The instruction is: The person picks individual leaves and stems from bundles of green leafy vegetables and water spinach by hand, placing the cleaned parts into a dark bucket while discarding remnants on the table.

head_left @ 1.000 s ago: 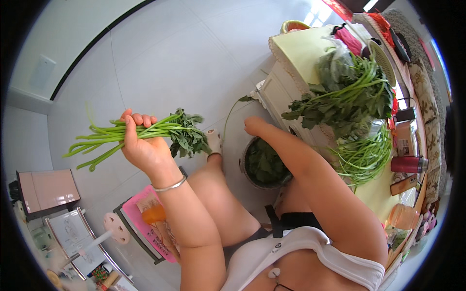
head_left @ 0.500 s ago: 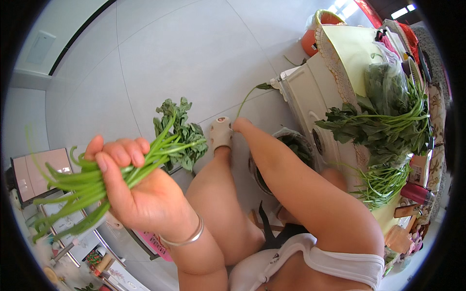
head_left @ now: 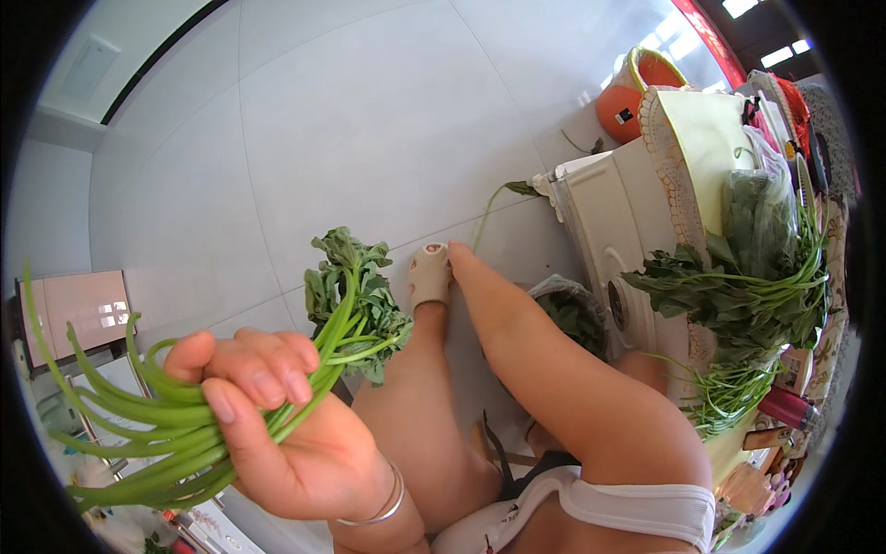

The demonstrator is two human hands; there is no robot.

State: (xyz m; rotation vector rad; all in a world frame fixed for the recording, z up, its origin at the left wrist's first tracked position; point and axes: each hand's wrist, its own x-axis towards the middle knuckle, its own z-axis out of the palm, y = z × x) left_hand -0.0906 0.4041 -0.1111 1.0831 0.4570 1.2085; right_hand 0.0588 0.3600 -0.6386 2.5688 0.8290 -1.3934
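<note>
My left hand [head_left: 277, 415], with a silver bangle on the wrist, is closed around a bunch of leafy greens [head_left: 175, 434]. Long, thick green stems fan out on the left of the fist. Broad, drooping leaves hang from the other end, over my leg. My right arm [head_left: 572, 369] stretches down and away toward the floor. Its far end, my right hand [head_left: 453, 251], is small beside a beige clog [head_left: 430, 275] on my foot; the fingers are not visible. A single leafy stalk [head_left: 496, 205] lies on the floor close to that hand.
At the right, a cloth-covered table [head_left: 699, 148] bears a heap of greens [head_left: 738, 291], a plastic bag of leaves [head_left: 759, 208] and a dark red cup [head_left: 787, 404]. Below it stands a bag-lined bin [head_left: 604, 337] with leaves inside. An orange pot [head_left: 620, 115] sits farther back.
My left hand and its bunch have moved down and slightly right in the picture. The whole view has shifted, with floor and table lower. My right arm remains stretched out.
</note>
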